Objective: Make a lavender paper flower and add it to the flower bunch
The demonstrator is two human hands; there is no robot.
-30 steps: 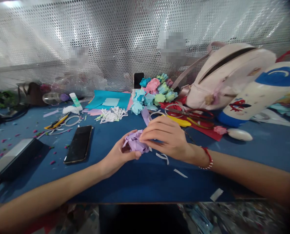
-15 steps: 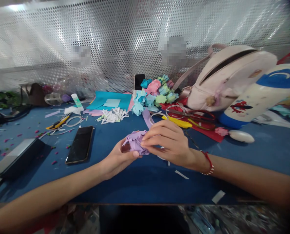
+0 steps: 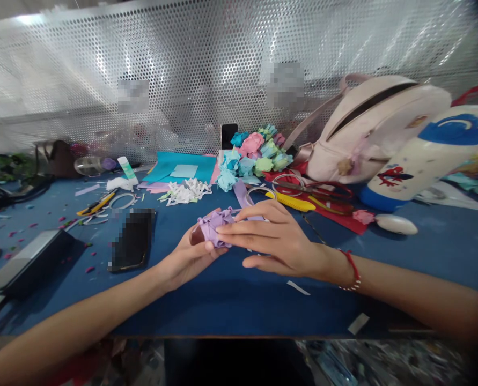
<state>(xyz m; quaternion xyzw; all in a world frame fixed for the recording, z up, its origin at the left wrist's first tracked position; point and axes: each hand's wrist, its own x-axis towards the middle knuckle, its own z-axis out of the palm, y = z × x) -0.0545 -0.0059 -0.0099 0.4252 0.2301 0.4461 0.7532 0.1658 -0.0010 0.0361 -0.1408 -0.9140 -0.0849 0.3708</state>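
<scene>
A purple folded-paper ball (image 3: 211, 228) with pointed flaps is held above the blue table, near the middle of the view. My left hand (image 3: 192, 256) is closed around its left and lower side, the thumb pressed along the bottom. From the right, my right hand (image 3: 277, 233) reaches over with its fingers stretched out. Its fingertips touch the ball's front right side, while the thumb stands apart below. A purple paper strip (image 3: 242, 194) lies behind the right hand, beside a white ring (image 3: 262, 189).
Crumpled paper flowers (image 3: 258, 150) are heaped at the back, with white paper shreds (image 3: 186, 191) and teal sheets (image 3: 164, 162) left of them. A phone (image 3: 134, 241) lies left. Yellow cutter (image 3: 291, 201), scissors (image 3: 335, 188), bottle (image 3: 427, 155) and backpack (image 3: 383, 118) stand or lie right.
The paper ball has shifted slightly left and turned in my left hand. My right hand's fingers have gone from a pinch on it to stretched out, with the thumb now away.
</scene>
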